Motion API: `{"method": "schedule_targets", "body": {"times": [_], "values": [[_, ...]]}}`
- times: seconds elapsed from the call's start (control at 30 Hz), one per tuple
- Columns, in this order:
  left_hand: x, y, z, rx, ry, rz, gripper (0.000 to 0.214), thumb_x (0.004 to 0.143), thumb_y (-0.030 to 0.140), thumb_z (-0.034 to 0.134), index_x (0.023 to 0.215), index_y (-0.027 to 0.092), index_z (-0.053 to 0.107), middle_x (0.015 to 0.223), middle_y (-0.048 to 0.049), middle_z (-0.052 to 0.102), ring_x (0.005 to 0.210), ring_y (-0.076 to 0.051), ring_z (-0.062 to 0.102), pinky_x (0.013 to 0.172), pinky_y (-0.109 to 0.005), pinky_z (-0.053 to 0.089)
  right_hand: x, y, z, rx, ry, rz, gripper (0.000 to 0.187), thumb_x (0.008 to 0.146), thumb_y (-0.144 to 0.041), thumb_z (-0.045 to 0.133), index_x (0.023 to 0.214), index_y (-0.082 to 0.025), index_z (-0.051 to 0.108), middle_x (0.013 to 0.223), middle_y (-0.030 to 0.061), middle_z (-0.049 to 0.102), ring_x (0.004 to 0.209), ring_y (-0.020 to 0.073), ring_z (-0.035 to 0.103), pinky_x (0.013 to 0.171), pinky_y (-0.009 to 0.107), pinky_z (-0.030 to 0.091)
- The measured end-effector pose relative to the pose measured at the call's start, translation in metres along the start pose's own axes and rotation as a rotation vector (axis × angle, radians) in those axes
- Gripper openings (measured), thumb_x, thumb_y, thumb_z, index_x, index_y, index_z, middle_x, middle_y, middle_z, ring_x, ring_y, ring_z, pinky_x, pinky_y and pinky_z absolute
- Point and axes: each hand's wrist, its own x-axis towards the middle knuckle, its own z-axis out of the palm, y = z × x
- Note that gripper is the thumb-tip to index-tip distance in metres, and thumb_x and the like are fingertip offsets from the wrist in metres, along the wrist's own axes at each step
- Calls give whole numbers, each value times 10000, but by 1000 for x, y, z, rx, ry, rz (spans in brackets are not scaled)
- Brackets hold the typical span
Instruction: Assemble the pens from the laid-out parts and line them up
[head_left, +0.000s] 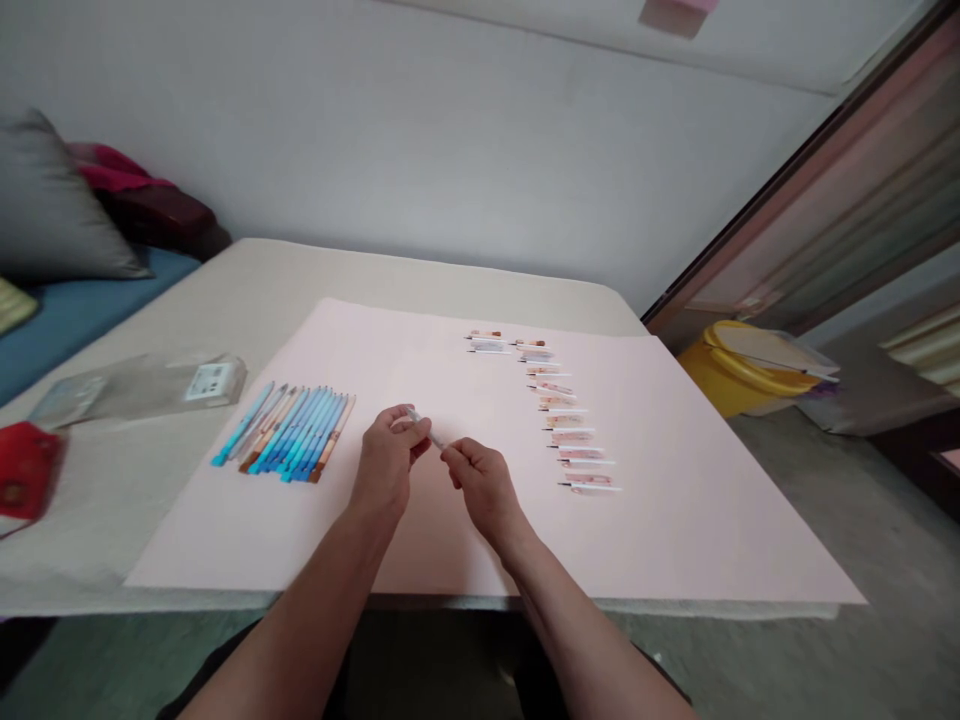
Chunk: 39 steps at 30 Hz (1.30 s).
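Observation:
Over the middle of the pink sheet [420, 350], my left hand [388, 450] is closed around a slim, pale pen part [435, 438]. My right hand [482, 485] pinches its lower right end, and the fingers hide much of it. A row of blue and brown pens [292, 430] lies side by side to the left of my hands. Right of them, a column of pen parts [574, 437] runs toward the back: thin white refills with dark tips, paired with short, pinkish patterned barrels. Two brown-ended pieces [486, 334] lie at the far end.
Left of the sheet, a clear plastic package [165, 385] with a label lies on the cream-covered table [420, 275]. A red object [28, 470] sits near the left edge. A grey cushion [64, 205] is on a blue seat. A yellow bucket [724, 375] stands on the floor at right.

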Motion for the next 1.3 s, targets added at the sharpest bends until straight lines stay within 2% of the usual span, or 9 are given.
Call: {"method": "schedule_targets", "body": {"times": [0.13, 0.33, 0.53, 0.83, 1.0, 1.1, 1.17, 1.3], "values": [[-1, 3, 1, -73, -80, -6, 424, 632, 148, 710, 1019, 159, 536, 781, -41, 619, 771, -148, 598, 779, -333, 464, 1, 0, -1, 1, 8, 22, 242, 812, -326, 482, 634, -184, 564, 508, -51, 444, 501, 96, 384, 489, 223, 287], [-1, 0, 1, 19, 28, -12, 386, 630, 252, 743, 962, 156, 572, 795, -30, 594, 723, -118, 571, 758, -315, 459, 0, -2, -1, -18, 0, -11, 263, 825, -320, 465, 606, -188, 526, 517, -50, 452, 514, 98, 402, 510, 224, 307], [-1, 1, 0, 0, 2, 41, 430, 600, 173, 737, 992, 159, 562, 680, 13, 563, 687, -117, 565, 747, -325, 470, -1, -3, -1, -6, -2, 4, 258, 810, -314, 477, 582, -192, 490, 518, -52, 434, 518, 98, 388, 504, 225, 292], [-3, 3, 2, -39, -19, 58, 447, 612, 159, 729, 1014, 147, 535, 688, -15, 611, 711, -148, 608, 746, -340, 481, 1, 0, 0, 27, 4, 9, 241, 809, -319, 487, 617, -187, 550, 510, -53, 439, 508, 96, 383, 494, 222, 290], [-5, 0, 3, -67, -41, -15, 256, 652, 199, 705, 864, 135, 577, 760, -61, 644, 702, -146, 612, 715, -330, 496, -1, -3, -2, 36, 9, 19, 312, 821, -373, 495, 582, -178, 545, 519, -37, 481, 488, 86, 391, 485, 215, 298], [-3, 1, 1, -135, -46, -48, 162, 666, 200, 701, 755, 121, 591, 745, -60, 633, 709, -137, 606, 704, -302, 498, -2, -11, -8, 224, -96, 91, 339, 849, -462, 447, 811, -174, 623, 632, -5, 580, 439, 77, 395, 434, 215, 294], [0, 5, -2, -202, -18, -39, 139, 659, 169, 707, 724, 119, 594, 726, -48, 620, 718, -129, 601, 703, -279, 497, -3, -16, -14, 431, -201, 117, 378, 859, -481, 426, 1020, -187, 600, 768, 35, 636, 466, 88, 470, 437, 217, 325], [6, 9, -7, -280, 6, -41, 128, 641, 135, 718, 690, 112, 602, 713, -39, 604, 722, -122, 592, 667, -248, 494, -6, -21, -23, 704, -360, 142, 369, 817, -413, 523, 1102, -190, 592, 984, 104, 647, 684, 147, 604, 538, 243, 418]]}}
